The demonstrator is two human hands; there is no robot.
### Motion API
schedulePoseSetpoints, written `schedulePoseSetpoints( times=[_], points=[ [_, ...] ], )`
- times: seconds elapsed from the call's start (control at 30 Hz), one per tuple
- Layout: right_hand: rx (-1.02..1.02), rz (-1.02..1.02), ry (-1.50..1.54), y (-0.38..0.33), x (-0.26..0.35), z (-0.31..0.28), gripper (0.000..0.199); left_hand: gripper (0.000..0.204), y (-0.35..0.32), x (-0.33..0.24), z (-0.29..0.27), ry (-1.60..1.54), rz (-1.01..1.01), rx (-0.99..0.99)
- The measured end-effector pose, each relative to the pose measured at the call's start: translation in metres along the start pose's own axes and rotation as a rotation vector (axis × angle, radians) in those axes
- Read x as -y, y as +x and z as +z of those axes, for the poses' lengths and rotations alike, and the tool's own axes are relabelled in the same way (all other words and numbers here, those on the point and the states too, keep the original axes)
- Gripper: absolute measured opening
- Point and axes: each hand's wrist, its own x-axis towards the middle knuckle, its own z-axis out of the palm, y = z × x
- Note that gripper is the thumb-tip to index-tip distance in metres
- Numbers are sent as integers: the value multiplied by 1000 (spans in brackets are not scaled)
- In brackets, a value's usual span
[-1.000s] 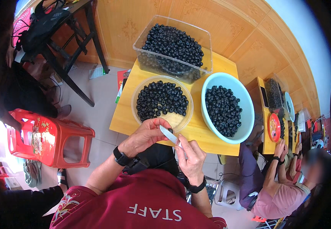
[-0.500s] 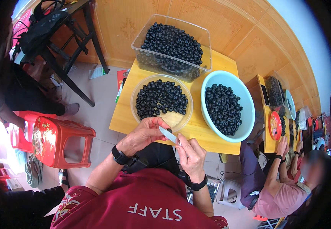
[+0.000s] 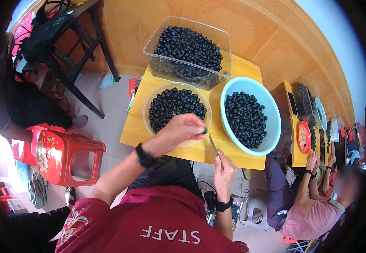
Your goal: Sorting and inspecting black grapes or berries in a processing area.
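Note:
Over the near edge of the round clear tray (image 3: pixel 145 110), my left hand (image 3: pixel 179 131) pinches a small black round part (image 3: pixel 203 131). In my right hand (image 3: pixel 224 172) is a small slim-bladed knife (image 3: pixel 213 144), its tip pointing up beside that part. Many like black parts (image 3: pixel 174 103) with round openings lie in the tray, and my left hand hides some of them. To the right, a pale blue basin (image 3: pixel 274 122) holds a heap of such parts, and a clear rectangular bin (image 3: pixel 148 46) behind the tray is piled with more.
The yellow table (image 3: pixel 244 162) stands against a wooden wall panel. At left are a red stool (image 3: pixel 71 158), a dark table frame and a standing person (image 3: pixel 31 101). At right, another seated person (image 3: pixel 309 211) works at a similar table with a red plate (image 3: pixel 304 137).
My left hand has moved right and up, carrying the black part toward the basin. The knife has come away from it and turned steeper, with my right hand slightly lower and further right.

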Motion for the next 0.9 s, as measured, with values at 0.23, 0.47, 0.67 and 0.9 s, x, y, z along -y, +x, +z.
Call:
schedulePoseSetpoints(
  times=[0.23,0.47,0.67,0.9],
  points=[
    [8,-9,-101,-21,-21,0,23,42,44,-33,80,43,78,207],
    [31,15,-71,-21,-17,5,22,21,5,-37,-7,471,90,41],
    [36,-17,-19,-20,-15,15,23,13,-30,-16,-76,1071,99,-294],
    [47,-26,-8,-22,-9,14,23,11,-19,8,-63,1579,261,-237]
  ],
)
